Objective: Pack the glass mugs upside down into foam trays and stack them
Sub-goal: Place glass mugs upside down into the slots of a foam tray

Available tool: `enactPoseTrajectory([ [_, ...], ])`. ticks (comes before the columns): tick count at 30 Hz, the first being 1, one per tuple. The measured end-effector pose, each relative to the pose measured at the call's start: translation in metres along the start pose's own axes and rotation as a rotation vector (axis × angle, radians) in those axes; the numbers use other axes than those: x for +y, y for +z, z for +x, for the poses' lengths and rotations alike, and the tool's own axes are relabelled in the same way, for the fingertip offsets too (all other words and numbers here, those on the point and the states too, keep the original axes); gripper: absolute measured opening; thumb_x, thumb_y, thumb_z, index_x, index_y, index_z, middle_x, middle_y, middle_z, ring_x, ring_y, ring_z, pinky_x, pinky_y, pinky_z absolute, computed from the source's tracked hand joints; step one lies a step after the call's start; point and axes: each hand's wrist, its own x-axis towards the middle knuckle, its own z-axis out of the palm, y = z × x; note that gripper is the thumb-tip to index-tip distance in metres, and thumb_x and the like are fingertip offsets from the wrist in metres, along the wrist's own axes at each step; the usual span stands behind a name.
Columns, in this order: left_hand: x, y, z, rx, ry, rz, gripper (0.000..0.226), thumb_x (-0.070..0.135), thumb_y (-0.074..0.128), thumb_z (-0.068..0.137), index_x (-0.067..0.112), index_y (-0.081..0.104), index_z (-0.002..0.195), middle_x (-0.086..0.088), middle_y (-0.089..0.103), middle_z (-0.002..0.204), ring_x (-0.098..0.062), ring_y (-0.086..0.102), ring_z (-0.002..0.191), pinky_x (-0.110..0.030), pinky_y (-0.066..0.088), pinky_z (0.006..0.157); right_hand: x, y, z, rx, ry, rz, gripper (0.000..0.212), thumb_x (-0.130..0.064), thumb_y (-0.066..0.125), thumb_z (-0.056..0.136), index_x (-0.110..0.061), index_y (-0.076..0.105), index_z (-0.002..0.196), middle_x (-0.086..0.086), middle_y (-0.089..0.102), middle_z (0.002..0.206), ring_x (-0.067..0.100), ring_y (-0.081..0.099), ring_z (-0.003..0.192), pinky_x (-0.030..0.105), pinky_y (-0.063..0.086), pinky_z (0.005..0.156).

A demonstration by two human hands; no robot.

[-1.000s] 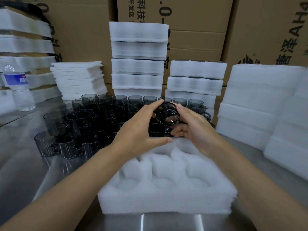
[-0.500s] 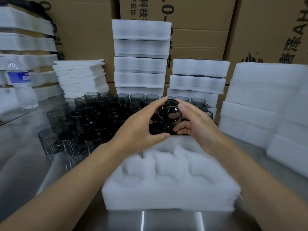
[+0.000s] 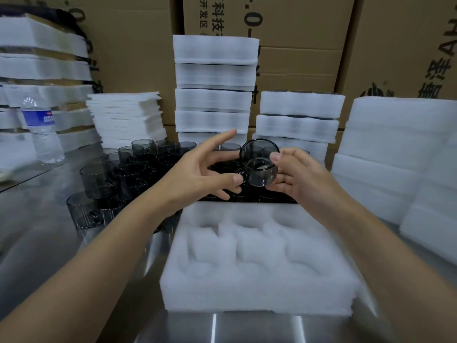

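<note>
Standing far left 1 water bottle, upright glass mugs too crowded to count, left hand fingers spread, thumb by the handle of 1 tilted mug pinched in right hand, above far edge of 1 foam tray, behind a 5-tray stack and 3-tray stack

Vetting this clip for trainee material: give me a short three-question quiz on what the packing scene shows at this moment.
1. True or false: the foam tray nearest the person already holds mugs.
2. Which hand's fingers curl round the held smoked-glass mug? A. left B. right C. neither
3. Fill in: the water bottle stands on the steel table to the person's ____.

Key: 1 false, its cavities are empty. 2 B, the right hand grips it, while the left hand has its fingers spread. 3 left.
</note>
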Motion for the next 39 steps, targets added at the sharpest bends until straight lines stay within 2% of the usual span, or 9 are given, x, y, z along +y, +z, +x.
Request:
enactPoseTrajectory([
  [3,-0.001,-0.001,-0.001,-0.147,-0.066,-0.028,0.076,0.006,0.070,0.073,0.041,0.042,0.134,0.001,0.059,0.127,-0.026,0.071,0.085,-0.029,0.054,0.075,-0.002,0.007,-0.005,-0.051,-0.036,-0.046,0.020,-0.037,0.074,0.077,-0.021,0.067,0.087,0.011,0.068,0.090,0.020,0.063,0.075,0.027,0.056,0.073],
  [7,-0.007,-0.004,-0.002,-0.260,-0.174,-0.003,0.058,-0.006,0.068,0.077,0.020,0.044,0.123,-0.005,0.070,0.101,-0.035,0.069,0.086,-0.030,0.054,0.074,0.006,0.015,-0.010,-0.091,-0.041,-0.151,0.013,-0.040,0.071,0.073,-0.027,0.073,0.076,0.002,0.070,0.078,0.013,0.063,0.069,0.026,0.058,0.069],
  [13,-0.004,-0.006,-0.003,-0.169,-0.182,0.208,0.058,0.022,0.086,0.056,0.032,0.051,0.102,0.003,0.069,0.105,-0.033,0.067,0.079,-0.041,0.053,0.078,0.011,0.015,-0.009,-0.006,0.037,-0.150,0.048,-0.060,0.061,0.069,-0.018,0.075,0.087,0.002,0.074,0.093,0.014,0.067,0.068,0.029,0.057,0.071],
  [17,0.004,-0.013,-0.004,-0.106,-0.186,0.555,0.059,0.053,0.081,0.044,0.039,0.050,0.092,0.031,0.062,0.082,0.001,0.050,0.052,-0.014,0.039,0.052,0.012,0.014,-0.008,0.002,0.086,-0.155,0.037,-0.057,0.059,0.082,-0.026,0.078,0.078,-0.006,0.074,0.089,0.011,0.066,0.067,0.023,0.054,0.067],
  [20,0.003,-0.021,-0.005,-0.042,-0.229,0.625,0.062,0.056,0.081,0.045,0.028,0.050,0.090,0.029,0.056,0.060,0.005,0.046,0.046,-0.008,0.032,0.042,0.012,0.015,-0.008,-0.033,0.081,-0.206,0.034,-0.061,0.057,0.081,-0.034,0.077,0.080,-0.004,0.074,0.083,0.009,0.066,0.069,0.023,0.054,0.068],
  [23,0.002,-0.028,-0.006,-0.059,-0.321,0.604,0.066,0.064,0.076,0.040,0.032,0.052,0.093,0.014,0.059,0.073,0.003,0.049,0.054,-0.018,0.040,0.055,0.013,0.014,-0.007,-0.024,0.079,-0.208,0.034,-0.064,0.057,0.076,-0.037,0.076,0.080,-0.008,0.073,0.097,0.007,0.065,0.070,0.026,0.055,0.071],
  [27,0.000,-0.027,-0.007,-0.149,-0.391,0.669,0.060,0.075,0.066,0.041,0.050,0.055,0.095,0.011,0.060,0.079,0.003,0.052,0.059,-0.024,0.043,0.064,0.014,0.014,-0.006,-0.040,0.075,-0.205,0.031,-0.064,0.057,0.075,-0.040,0.075,0.081,-0.014,0.072,0.099,0.006,0.064,0.070,0.027,0.053,0.071],
  [34,-0.007,-0.024,-0.005,-0.121,-0.389,0.736,0.061,0.082,0.062,0.040,0.043,0.059,0.087,0.008,0.060,0.080,-0.006,0.055,0.067,-0.027,0.045,0.065,0.016,0.013,-0.005,-0.047,0.066,-0.231,0.031,-0.063,0.057,0.080,-0.039,0.075,0.082,-0.012,0.072,0.098,0.006,0.065,0.072,0.028,0.054,0.074],
  [39,-0.007,-0.026,-0.006,-0.149,-0.371,0.747,0.063,0.083,0.062,0.040,0.044,0.058,0.089,0.010,0.059,0.080,-0.005,0.055,0.067,-0.028,0.047,0.067,0.016,0.013,-0.005,-0.055,0.056,-0.242,0.043,-0.071,0.055,0.064,-0.037,0.076,0.080,-0.008,0.072,0.099,0.007,0.065,0.073,0.030,0.054,0.078],
])
